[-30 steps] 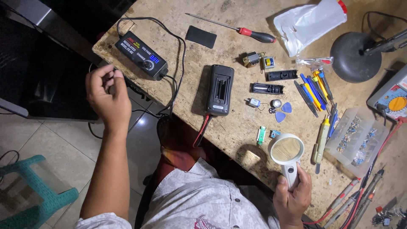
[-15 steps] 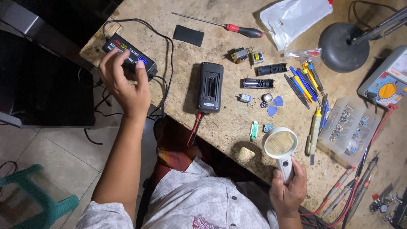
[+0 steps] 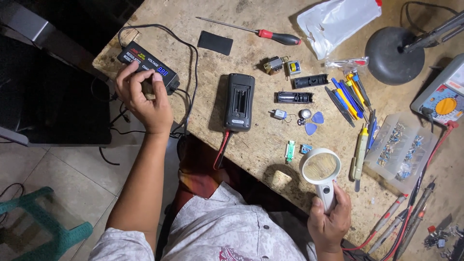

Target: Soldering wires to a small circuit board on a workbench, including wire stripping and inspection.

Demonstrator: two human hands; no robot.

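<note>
My left hand [image 3: 142, 99] rests on a black power supply box [image 3: 140, 60] with a blue lit display, at the table's left corner; its fingers pinch the knob end of the box. My right hand [image 3: 330, 221] grips the white handle of a round magnifying glass [image 3: 321, 166] near the table's front edge. An opened black handheld device [image 3: 239, 101] with an empty battery bay lies between the two hands. Beside it lie a small motor [image 3: 279, 114], a black cylinder part [image 3: 294, 97] and blue picks [image 3: 314, 123].
A red-handled screwdriver [image 3: 270, 35], a plastic bag [image 3: 338, 21], a black lamp base [image 3: 394, 48], coloured pry tools [image 3: 348, 94], a clear parts box [image 3: 398, 150], a multimeter [image 3: 444, 99] and probe leads [image 3: 411, 215] fill the table's right. A teal stool [image 3: 43, 227] stands on the floor.
My left hand has moved from the air beside the table onto the power supply box and now grips its knob end. My right hand keeps hold of the magnifying glass.
</note>
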